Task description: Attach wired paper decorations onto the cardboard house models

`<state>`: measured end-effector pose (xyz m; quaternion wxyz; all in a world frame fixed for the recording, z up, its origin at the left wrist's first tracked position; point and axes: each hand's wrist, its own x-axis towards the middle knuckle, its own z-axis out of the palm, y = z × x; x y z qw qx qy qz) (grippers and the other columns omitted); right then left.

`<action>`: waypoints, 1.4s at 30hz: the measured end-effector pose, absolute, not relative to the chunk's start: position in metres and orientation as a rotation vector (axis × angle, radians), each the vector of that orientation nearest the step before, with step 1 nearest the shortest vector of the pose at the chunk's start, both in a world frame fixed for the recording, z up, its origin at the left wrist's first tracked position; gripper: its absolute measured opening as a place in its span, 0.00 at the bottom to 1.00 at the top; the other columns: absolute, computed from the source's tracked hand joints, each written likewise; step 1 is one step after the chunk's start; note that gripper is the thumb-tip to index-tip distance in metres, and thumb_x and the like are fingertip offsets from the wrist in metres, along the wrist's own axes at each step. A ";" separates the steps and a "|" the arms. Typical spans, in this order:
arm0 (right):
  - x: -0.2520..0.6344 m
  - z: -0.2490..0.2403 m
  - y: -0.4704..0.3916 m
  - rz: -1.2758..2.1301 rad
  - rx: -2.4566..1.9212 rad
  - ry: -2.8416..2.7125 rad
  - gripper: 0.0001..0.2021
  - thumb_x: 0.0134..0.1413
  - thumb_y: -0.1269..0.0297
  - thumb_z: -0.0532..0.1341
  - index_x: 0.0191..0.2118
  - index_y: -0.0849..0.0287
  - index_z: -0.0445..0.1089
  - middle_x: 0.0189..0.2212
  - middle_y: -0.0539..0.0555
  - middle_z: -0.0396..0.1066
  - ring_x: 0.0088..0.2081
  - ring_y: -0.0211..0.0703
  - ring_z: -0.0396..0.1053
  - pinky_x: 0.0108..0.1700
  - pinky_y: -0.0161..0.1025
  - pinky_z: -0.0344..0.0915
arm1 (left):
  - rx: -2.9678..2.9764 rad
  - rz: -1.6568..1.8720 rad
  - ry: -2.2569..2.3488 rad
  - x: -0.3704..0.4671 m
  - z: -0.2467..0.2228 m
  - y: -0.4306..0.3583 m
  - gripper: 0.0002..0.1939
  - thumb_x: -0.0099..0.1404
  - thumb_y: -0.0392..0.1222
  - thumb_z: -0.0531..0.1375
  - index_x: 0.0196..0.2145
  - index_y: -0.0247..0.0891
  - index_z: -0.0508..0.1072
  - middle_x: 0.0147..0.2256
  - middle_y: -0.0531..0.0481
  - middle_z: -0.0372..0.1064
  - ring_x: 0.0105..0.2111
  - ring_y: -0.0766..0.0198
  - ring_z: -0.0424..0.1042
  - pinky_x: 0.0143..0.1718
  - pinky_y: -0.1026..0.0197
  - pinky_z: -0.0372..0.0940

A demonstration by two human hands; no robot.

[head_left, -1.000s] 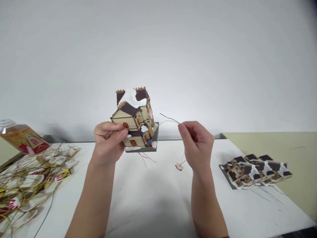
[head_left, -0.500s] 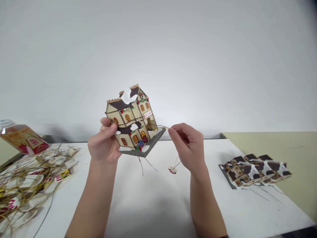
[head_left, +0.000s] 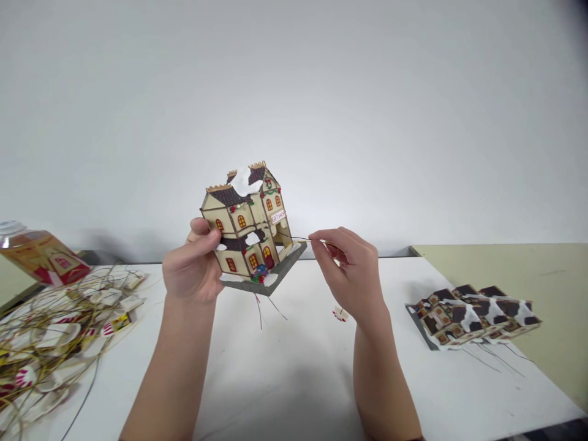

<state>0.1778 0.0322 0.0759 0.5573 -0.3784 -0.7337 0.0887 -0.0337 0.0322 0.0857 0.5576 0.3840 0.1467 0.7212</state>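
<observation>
My left hand [head_left: 193, 266] holds a small cream model house [head_left: 250, 229] with a brown snow-patched roof, a grey base and a "gift shop" sign, lifted above the white table [head_left: 294, 380]. Thin wires hang from under its base. My right hand [head_left: 351, 269] pinches a thin wire [head_left: 298, 239] whose tip reaches the house's front by the doorway. A small red-and-white tag [head_left: 340, 315] dangles from that wire just below my right hand.
A tangled heap of yellow wires with red-and-white tags [head_left: 55, 334] covers the table's left. An orange-labelled bottle [head_left: 41, 254] lies behind it. Several flat model houses [head_left: 475, 315] lie stacked at the right, beside a beige surface [head_left: 519, 288].
My left hand has turned the house so its front faces me. My right hand has moved left, bringing the wire tip up to the house's front.
</observation>
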 end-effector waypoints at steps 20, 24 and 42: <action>0.174 0.076 0.033 0.263 -0.811 -2.184 0.16 0.48 0.75 0.50 0.42 0.56 0.67 0.37 0.52 0.62 0.33 0.38 0.61 0.33 0.37 0.61 | 0.868 1.554 0.417 -0.033 0.082 0.040 0.11 0.44 0.31 0.70 0.21 0.47 0.77 0.28 0.55 0.76 0.49 0.48 0.72 0.50 0.47 0.72; 0.173 0.076 0.032 0.227 -0.806 -2.228 0.18 0.41 0.70 0.54 0.42 0.56 0.66 0.38 0.53 0.61 0.34 0.41 0.60 0.31 0.37 0.61 | 0.909 1.583 0.435 -0.033 0.083 0.042 0.09 0.46 0.31 0.69 0.21 0.46 0.77 0.28 0.53 0.76 0.49 0.47 0.72 0.50 0.45 0.72; 0.156 0.067 0.035 0.051 -0.933 -2.124 0.09 0.47 0.73 0.56 0.37 0.57 0.63 0.38 0.54 0.62 0.33 0.38 0.60 0.25 0.33 0.56 | 0.902 1.620 0.454 -0.033 0.083 0.041 0.08 0.50 0.31 0.67 0.23 0.44 0.75 0.31 0.53 0.77 0.52 0.46 0.70 0.52 0.43 0.70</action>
